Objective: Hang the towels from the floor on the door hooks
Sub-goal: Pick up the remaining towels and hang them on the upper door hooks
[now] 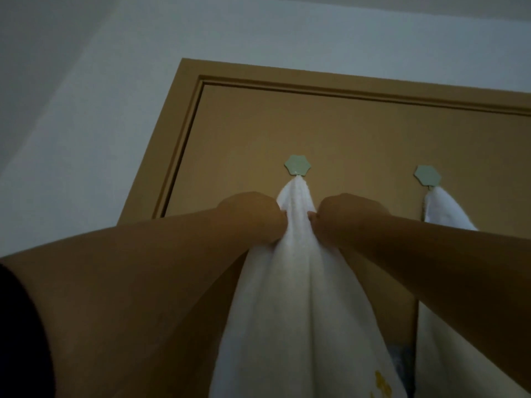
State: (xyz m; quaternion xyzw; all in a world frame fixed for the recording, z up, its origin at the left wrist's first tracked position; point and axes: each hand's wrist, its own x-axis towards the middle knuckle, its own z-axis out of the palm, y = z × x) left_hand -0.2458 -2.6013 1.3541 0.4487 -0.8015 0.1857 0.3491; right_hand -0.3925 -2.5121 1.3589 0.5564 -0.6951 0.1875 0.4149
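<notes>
A white towel (298, 282) hangs by its top corner from the left pale-green hexagonal hook (298, 165) on the brown door (344, 133). My left hand (253, 214) pinches the towel's left edge just below the hook. My right hand (347, 214) pinches its right edge at the same height. A second white towel (442, 211) hangs from the right hook (427, 174), partly hidden behind my right forearm.
The door's brown frame (184, 116) runs up the left side and across the top. Pale wall (86, 110) lies left of and above the door. A bit of blue patterned cloth (402, 360) shows between the two towels low down.
</notes>
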